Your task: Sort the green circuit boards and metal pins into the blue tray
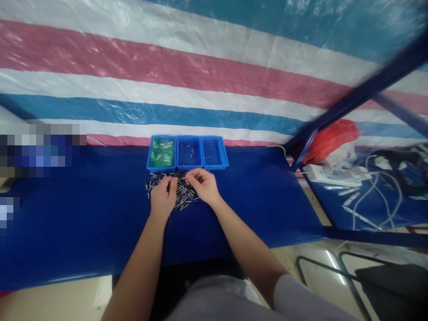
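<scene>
A loose pile of small dark and silvery metal pieces [182, 196] lies on the blue table. Over the pile's left part is my left hand [164, 192], thumb and fingertips pressed together. My right hand [203, 183] is at the pile's upper right, its fingers also pinched. Whatever either hand holds is too small to make out. Three blue bins stand side by side just beyond the pile. Green bags with pale pieces fill the left bin [149, 154]. A few small pieces lie in the middle bin [189, 165], and at least one is in the right bin [222, 167].
Striped plastic sheeting [200, 80] hangs behind the blue table [83, 214]. To the right are a blue metal frame [364, 93], a red bag [331, 138], a white power strip [337, 175] and looped cables. A dark chair [394, 285] stands at the lower right.
</scene>
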Available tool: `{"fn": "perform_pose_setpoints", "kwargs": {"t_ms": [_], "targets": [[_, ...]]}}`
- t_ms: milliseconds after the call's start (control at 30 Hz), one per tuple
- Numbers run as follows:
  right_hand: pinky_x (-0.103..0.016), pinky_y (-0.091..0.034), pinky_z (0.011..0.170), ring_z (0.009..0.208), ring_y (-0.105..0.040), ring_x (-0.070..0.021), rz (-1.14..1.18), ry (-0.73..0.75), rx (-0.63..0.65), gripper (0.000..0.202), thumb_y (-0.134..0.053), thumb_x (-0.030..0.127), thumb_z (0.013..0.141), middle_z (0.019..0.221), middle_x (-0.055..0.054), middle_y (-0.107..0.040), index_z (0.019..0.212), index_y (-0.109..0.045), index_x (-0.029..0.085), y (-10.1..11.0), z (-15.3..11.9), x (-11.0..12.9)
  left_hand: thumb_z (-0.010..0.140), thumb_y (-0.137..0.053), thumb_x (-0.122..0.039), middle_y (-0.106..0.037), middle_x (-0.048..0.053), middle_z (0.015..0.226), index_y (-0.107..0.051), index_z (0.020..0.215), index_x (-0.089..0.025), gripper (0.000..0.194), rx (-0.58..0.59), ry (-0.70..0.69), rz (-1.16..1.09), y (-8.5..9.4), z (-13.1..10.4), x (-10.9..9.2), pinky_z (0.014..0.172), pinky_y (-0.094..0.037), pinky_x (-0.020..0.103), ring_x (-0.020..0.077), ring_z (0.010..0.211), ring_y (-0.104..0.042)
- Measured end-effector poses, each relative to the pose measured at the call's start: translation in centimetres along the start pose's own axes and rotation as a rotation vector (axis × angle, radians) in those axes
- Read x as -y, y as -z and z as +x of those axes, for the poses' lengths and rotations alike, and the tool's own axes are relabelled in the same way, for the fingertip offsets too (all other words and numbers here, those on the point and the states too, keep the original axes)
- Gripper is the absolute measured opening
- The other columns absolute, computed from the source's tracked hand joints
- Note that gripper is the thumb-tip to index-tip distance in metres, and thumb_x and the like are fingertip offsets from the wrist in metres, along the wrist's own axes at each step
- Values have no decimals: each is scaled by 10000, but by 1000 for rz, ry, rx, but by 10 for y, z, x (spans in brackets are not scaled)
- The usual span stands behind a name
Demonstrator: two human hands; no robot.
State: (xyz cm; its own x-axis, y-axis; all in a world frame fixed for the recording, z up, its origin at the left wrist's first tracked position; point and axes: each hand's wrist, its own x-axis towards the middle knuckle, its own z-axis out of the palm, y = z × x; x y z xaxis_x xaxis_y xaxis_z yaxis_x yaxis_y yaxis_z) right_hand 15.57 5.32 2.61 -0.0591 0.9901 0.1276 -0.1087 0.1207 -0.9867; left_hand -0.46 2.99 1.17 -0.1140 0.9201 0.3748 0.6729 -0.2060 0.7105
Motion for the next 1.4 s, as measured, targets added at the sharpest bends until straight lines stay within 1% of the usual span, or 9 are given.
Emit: {"fn": "perform_pose_setpoints", "kwargs": {"t_ms": [400,633,1033,1167,1300,1400], "targets": [[-289,-538,643,630,-643,-146,-12,-2,3,311,-730,507,798,680,-14,-684,832,-675,203,0,-1,0,962,-482,-437,-662,-9,653,-672,940,-208,298,-7,-4,-8,-1,0,0,683,-460,235,131,641,-638],[-282,-537,638,626,-642,-142,1,2,1,291,-738,484,801,681,-14,-685,838,-682,202,1,-1,0,961,-488,-439,-659,-8,649,-670,939,-207,296,-3,0,-5,-1,-1,0,682,-456,235,131,638,-637],[-287,-540,634,631,-642,-147,1,-10,-8,321,-740,515,788,682,-17,-686,833,-684,202,0,0,1,962,-475,-438,-662,-3,657,-670,947,-209,301,-1,17,-12,-1,0,2,683,-455,248,141,656,-642],[-289,-546,642,629,-644,-145,24,-9,-10,323,-744,515,785,680,-15,-688,831,-683,201,0,0,2,960,-481,-426,-650,-8,645,-666,939,-206,288,1,20,-15,0,-1,1,670,-448,243,130,630,-625],[-288,-546,642,626,-642,-144,23,-7,-14,311,-745,502,788,676,-11,-686,827,-681,200,0,0,2,931,-531,-438,-636,-28,663,-648,1007,-210,267,16,-3,-78,1,-3,-3,641,-447,227,105,584,-588],[-288,-549,636,626,-643,-144,20,-12,-35,324,-741,514,789,677,-13,-686,830,-685,197,0,1,0,917,-555,-439,-627,-35,671,-638,1064,-216,279,11,5,-73,1,-4,-4,620,-441,223,98,570,-570]]}}
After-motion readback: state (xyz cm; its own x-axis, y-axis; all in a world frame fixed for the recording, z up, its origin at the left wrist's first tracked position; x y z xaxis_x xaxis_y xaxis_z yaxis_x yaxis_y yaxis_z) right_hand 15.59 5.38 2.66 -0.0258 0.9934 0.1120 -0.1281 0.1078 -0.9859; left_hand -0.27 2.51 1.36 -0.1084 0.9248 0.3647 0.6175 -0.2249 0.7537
